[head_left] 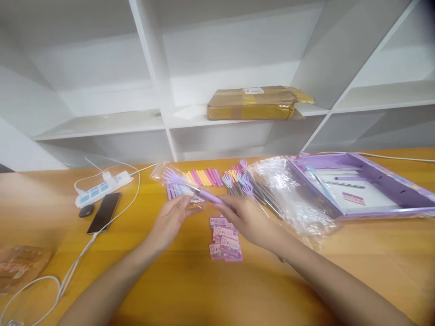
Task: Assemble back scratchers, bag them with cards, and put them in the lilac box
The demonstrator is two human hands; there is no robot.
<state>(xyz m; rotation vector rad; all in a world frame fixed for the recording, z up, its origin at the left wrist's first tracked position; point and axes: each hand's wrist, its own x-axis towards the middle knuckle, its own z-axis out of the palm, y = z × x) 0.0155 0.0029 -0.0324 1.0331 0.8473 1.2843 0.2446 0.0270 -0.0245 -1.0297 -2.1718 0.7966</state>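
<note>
My right hand (243,217) is closed round the handle of a purple hand-shaped scratcher (209,195), which points up and left. The scratcher's claw end lies in or against a clear plastic bag (159,170). My left hand (178,215) pinches the lower part of that bag beside the rod. Behind my hands lie yellow and pink tubes (204,177) in a row, with purple ones at the left. More scratchers (260,192) with coloured claws and metal rods are heaped to the right. Small pink printed cards (227,240) lie in a loose pile nearer me.
Clear plastic bags (292,194) spread beside a purple open box (343,214) at right. On the left are a power strip (103,189), a phone (104,213), a black object (86,210) and white cables. A taped carton (251,104) rests on the shelf behind.
</note>
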